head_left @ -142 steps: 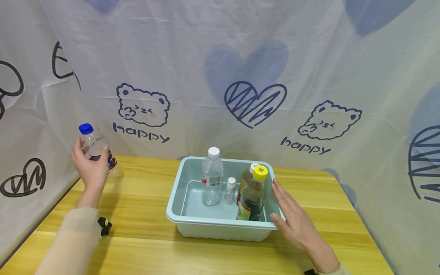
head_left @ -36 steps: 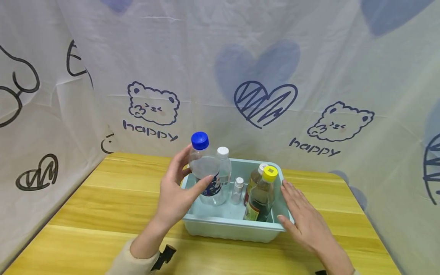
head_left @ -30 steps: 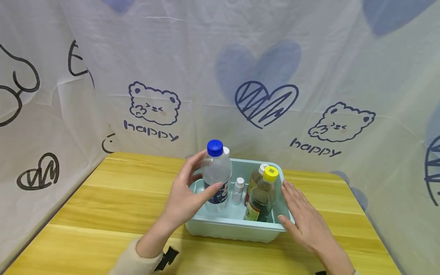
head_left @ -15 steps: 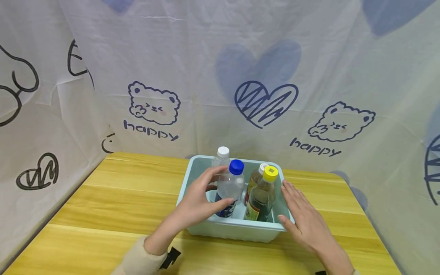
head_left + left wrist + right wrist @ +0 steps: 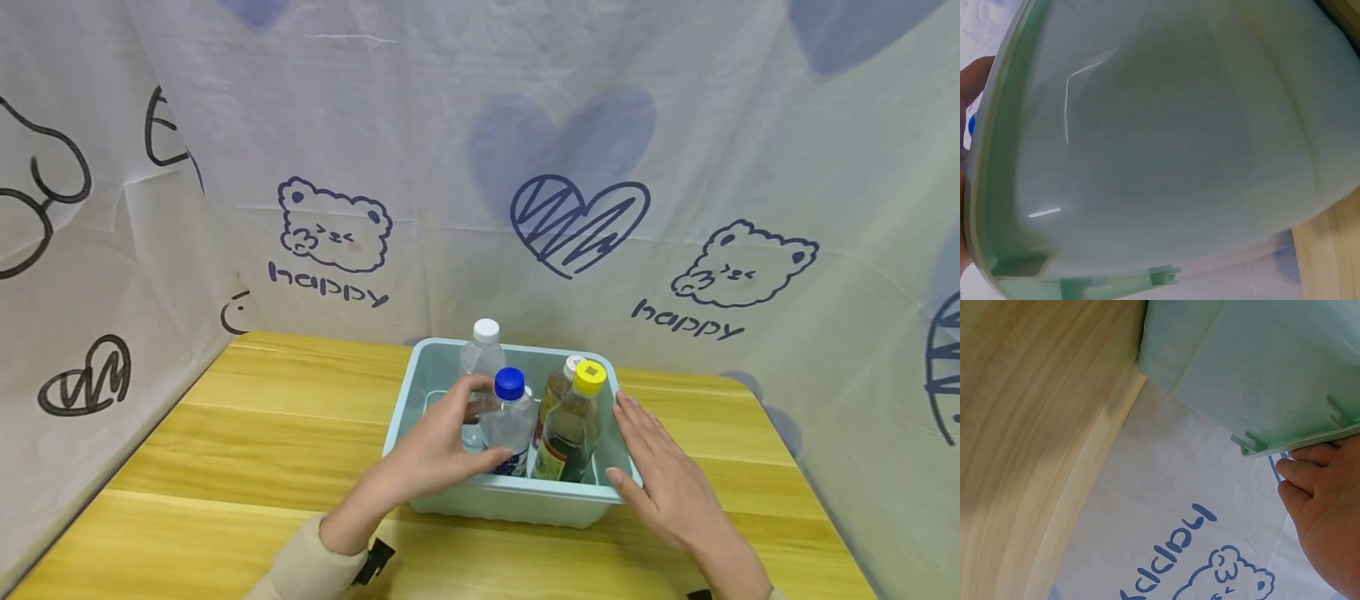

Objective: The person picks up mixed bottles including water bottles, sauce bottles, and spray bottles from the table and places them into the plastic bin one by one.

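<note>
My left hand [image 5: 438, 450] holds a clear plastic bottle with a blue cap [image 5: 508, 421], thumb in front and fingers behind. This bottle stands, slightly tilted, inside the front middle of a pale blue plastic tub [image 5: 510, 507]; its base is hidden by the front wall. My right hand [image 5: 667, 483] rests with straight fingers along the tub's right rim. In the left wrist view the tub's outer wall [image 5: 1166, 137] hides most of the hand. The right wrist view has the right fingers [image 5: 1300, 478] against the rim.
Also in the tub are a white-capped clear bottle [image 5: 482, 358], a yellow-capped dark sauce bottle [image 5: 570, 437], and a white-capped brown bottle [image 5: 557, 390] behind it. A small white-capped bottle is mostly hidden. The wooden table [image 5: 262, 433] meets a printed cloth [image 5: 442, 275].
My left hand has brought the blue-capped bottle from the table's far left into the tub, then rightward and lower behind the front wall. The right hand has stayed on the rim.
</note>
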Tool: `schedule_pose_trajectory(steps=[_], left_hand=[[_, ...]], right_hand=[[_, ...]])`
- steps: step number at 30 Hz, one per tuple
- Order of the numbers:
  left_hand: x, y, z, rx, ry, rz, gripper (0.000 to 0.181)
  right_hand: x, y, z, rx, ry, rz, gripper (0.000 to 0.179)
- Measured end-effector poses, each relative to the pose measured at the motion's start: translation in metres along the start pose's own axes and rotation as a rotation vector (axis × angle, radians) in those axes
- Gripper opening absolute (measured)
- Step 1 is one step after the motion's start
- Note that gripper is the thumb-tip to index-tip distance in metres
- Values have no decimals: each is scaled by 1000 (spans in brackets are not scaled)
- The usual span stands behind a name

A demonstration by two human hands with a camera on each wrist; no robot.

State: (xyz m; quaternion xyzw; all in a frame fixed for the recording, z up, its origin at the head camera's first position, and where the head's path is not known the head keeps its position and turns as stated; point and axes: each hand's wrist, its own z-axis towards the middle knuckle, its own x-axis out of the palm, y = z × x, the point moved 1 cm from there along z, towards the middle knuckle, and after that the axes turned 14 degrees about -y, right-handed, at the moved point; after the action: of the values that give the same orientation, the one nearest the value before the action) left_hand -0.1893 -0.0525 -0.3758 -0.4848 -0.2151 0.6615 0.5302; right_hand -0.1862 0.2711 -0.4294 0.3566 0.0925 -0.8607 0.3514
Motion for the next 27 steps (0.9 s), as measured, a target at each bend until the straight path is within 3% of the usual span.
schedule_pose_trajectory(steps=[5, 15, 27], left_hand=[[2, 2, -1, -6, 19, 63, 81], [3, 4, -2, 5, 40, 88, 82], [5, 4, -3, 13, 14, 167, 85]], right_hand=[[0, 0, 0, 2, 0, 2, 70], [0, 0, 0, 14, 9, -1, 70], [1, -1, -1, 24, 10, 2, 70]])
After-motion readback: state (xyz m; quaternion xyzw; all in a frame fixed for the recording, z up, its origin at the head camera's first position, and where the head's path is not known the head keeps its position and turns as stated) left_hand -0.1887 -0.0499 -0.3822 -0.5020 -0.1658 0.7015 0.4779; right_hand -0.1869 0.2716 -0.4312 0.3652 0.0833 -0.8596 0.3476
